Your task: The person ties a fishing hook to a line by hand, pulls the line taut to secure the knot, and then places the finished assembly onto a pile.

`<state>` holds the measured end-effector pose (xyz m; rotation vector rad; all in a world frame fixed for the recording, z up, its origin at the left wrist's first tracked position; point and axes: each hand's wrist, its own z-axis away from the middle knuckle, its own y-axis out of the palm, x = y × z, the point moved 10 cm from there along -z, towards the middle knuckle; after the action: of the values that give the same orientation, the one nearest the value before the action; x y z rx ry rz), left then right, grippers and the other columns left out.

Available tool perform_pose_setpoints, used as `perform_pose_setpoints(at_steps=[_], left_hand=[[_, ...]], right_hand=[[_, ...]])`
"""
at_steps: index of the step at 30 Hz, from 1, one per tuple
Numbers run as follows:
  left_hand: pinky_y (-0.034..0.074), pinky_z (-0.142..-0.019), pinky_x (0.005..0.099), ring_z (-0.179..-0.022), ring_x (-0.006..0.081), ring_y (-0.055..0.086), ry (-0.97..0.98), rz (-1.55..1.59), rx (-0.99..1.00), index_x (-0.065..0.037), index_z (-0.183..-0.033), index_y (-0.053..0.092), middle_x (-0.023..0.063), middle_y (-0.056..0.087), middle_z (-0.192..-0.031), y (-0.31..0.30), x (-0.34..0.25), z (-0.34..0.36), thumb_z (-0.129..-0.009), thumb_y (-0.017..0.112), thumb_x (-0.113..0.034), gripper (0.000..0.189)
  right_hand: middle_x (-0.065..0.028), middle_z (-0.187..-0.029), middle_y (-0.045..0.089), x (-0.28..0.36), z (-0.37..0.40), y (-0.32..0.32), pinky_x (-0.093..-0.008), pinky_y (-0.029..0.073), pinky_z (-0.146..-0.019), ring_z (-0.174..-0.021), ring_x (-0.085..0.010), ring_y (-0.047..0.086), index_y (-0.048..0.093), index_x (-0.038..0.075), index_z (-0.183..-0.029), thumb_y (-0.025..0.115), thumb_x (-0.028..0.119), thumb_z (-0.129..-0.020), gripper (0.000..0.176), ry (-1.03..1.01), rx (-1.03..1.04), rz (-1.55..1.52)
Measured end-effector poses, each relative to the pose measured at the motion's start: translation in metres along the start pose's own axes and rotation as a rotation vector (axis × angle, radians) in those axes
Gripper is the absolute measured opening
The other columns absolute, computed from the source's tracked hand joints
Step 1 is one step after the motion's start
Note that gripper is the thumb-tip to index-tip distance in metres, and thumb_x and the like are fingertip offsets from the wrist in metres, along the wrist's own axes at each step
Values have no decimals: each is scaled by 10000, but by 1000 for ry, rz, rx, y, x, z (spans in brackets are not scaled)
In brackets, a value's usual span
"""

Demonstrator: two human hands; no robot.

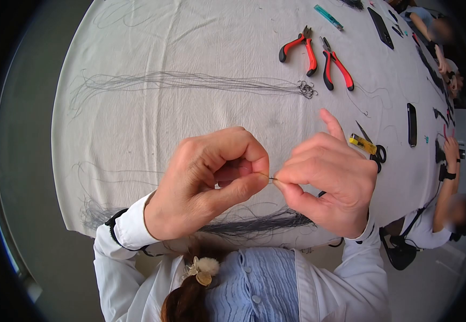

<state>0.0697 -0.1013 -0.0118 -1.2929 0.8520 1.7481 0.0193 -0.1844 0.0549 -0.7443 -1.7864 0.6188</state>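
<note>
My left hand and my right hand are pinched close together above the cloth, fingertips nearly touching. A short piece of thin dark wire spans the small gap, held at both ends. My right little finger sticks out. Below the hands lies a thick bundle of dark strands, partly hidden by my left wrist. Farther up the cloth, a looser bundle of strands ends in small curled hooks. Scissors and a yellow lighter lie right of my right hand.
Two red-and-black pliers lie on the white cloth. Beyond them are a teal lighter, a black phone and another dark phone. Other people sit along the right edge, a co-worker's hand among them.
</note>
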Motion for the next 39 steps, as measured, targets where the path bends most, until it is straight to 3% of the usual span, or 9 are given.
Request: perform_pose_setpoints(at_steps=[3, 5, 9, 11, 21, 24, 26, 29, 39], left_hand=[[368, -627, 189, -691, 46, 450, -34, 81, -19, -6, -805, 555, -4, 493, -762, 2, 4, 0, -809, 624, -23, 71], [365, -616, 184, -682, 38, 448, 50, 205, -60, -6, -817, 576, -9, 509, -755, 0, -3, -1, -805, 657, -29, 85], [364, -609, 179, -674, 30, 450, 69, 185, -63, -1, -831, 595, -11, 523, -752, -4, -1, -1, -792, 680, -29, 97], [373, -581, 155, -677, 4, 445, 163, 90, -34, 9, -890, 583, -25, 532, -751, -2, -8, -1, -835, 626, -20, 76], [366, -582, 152, -677, -2, 436, 135, 165, 1, 13, -902, 585, -32, 531, -754, 0, -3, -2, -878, 595, -82, 98], [357, -577, 153, -672, -2, 425, 118, 219, 27, 15, -907, 585, -36, 527, -756, 3, -2, -1, -898, 578, -113, 128], [348, -569, 156, -666, -1, 410, 97, 250, 45, 14, -912, 588, -40, 522, -756, 4, -1, -1, -905, 571, -126, 141], [333, -558, 157, -658, -1, 397, 65, 246, 57, 12, -915, 590, -43, 515, -755, 4, 2, -1, -905, 570, -123, 136], [345, -572, 157, -672, -1, 418, 45, 270, 58, 11, -915, 598, -36, 537, -771, 4, 2, -1, -903, 568, -107, 123]], right_hand=[[17, -620, 591, 0, 0, -5, -575, 262, -1006, -606, -130, 589, 599, 78, -630, 666, -56, -568, 162, 4, -35, 9], [47, -583, 548, -12, 0, -6, -595, 308, -970, -572, -116, 559, 587, 107, -640, 683, -9, -611, 153, 131, -30, -78], [52, -590, 566, -20, 1, -4, -613, 279, -983, -558, -105, 559, 588, 103, -640, 680, 6, -637, 134, 199, 8, -182], [53, -592, 574, -21, 1, -4, -626, 263, -985, -563, -100, 562, 592, 98, -642, 681, 20, -656, 119, 204, 8, -206], [40, -592, 568, -24, 1, -4, -634, 262, -982, -564, -110, 542, 608, 92, -648, 670, 34, -663, 86, 225, 29, -246], [36, -605, 571, -21, -1, -6, -588, 323, -950, -591, -115, 541, 605, 88, -646, 663, 13, -656, 95, 200, 10, -218], [26, -628, 576, -17, -2, -9, -488, 385, -886, -628, -127, 551, 607, 79, -658, 658, -13, -644, 106, 150, -15, -226], [17, -649, 579, -15, -2, -10, -411, 400, -828, -657, -139, 562, 615, 73, -674, 658, -35, -628, 125, 135, -38, -216], [16, -665, 592, -14, -1, -11, -421, 400, -841, -683, -147, 582, 630, 75, -684, 672, -57, -598, 162, 109, -50, -192]])
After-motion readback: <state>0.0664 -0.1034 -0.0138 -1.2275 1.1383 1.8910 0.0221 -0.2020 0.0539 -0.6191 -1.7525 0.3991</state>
